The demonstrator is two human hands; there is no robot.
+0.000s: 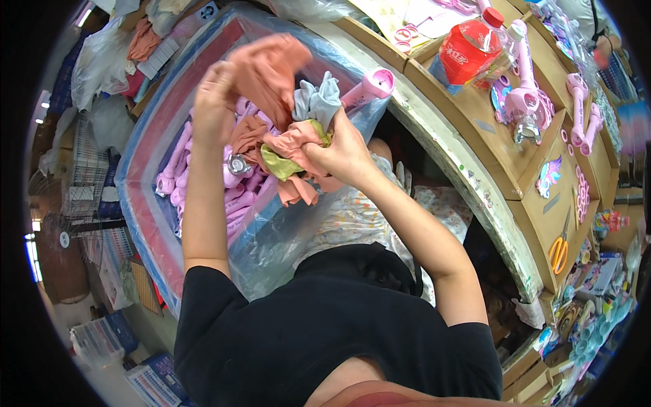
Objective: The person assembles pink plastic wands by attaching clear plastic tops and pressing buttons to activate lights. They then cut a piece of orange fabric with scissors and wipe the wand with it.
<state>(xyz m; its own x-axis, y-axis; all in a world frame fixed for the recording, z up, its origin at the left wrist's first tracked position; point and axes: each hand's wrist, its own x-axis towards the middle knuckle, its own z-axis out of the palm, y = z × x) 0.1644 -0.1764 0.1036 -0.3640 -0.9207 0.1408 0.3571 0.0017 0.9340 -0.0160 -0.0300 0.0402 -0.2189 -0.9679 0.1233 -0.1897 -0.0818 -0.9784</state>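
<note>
My right hand [344, 150] grips a bunch of crumpled cloths, with a salmon-pink cloth [291, 141] and a yellow-green cloth [279, 165] under the thumb. A pale grey-blue cloth [317, 97] sticks up beside its fingers. My left hand [215, 91], smeared by motion, pinches the edge of an orange cloth [268, 73] that hangs toward the bunch. Both hands are above a plastic-lined bin [139, 146] holding several pink plastic handle-shaped parts [178, 159]. Another pink part [371, 88] with a round cup end lies by the bin's right rim.
Right of the bin runs a worktable edge [468, 156] with cardboard trays. On them are a red-labelled bottle [471, 51], pink parts [525, 102] and orange-handled scissors [559, 251]. A fan [64, 239] stands at the left, near stacked boxes [102, 339].
</note>
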